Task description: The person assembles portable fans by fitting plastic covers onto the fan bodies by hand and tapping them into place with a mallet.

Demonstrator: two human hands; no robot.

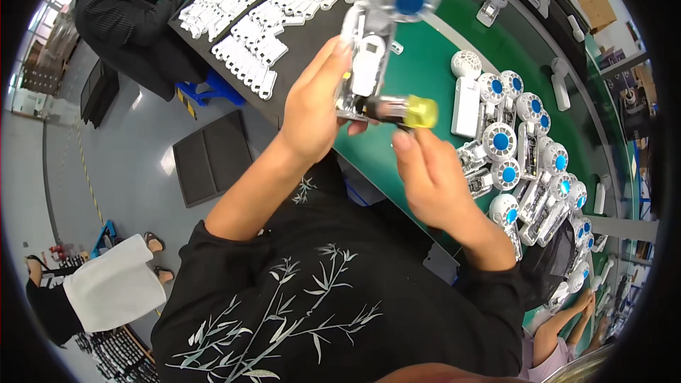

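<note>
Head view: left grip [312, 117] closed round white fan unit [367, 64], held up over green surface [422, 64].
Yellow-ended tool [421, 112]: blurred, right grip [433, 177] wrapped on its handle, at unit's lower end — contact can't be told.
Held unit: apparently mid-job, innards showing.
Fan-unit cluster [500, 142]: at right, several open — likely unfinished.
White casing pieces [227, 1]: rows at left, probably yet to be fitted.

On the table [386, 159], parts [245, 46] lie in rows far left and devices [500, 140] cluster right. Between them, the left hand [312, 110] has a unit [367, 67], the right hand [436, 177] a tool [418, 111]. Left, on the floor [149, 149], lies a tray [213, 159].
</note>
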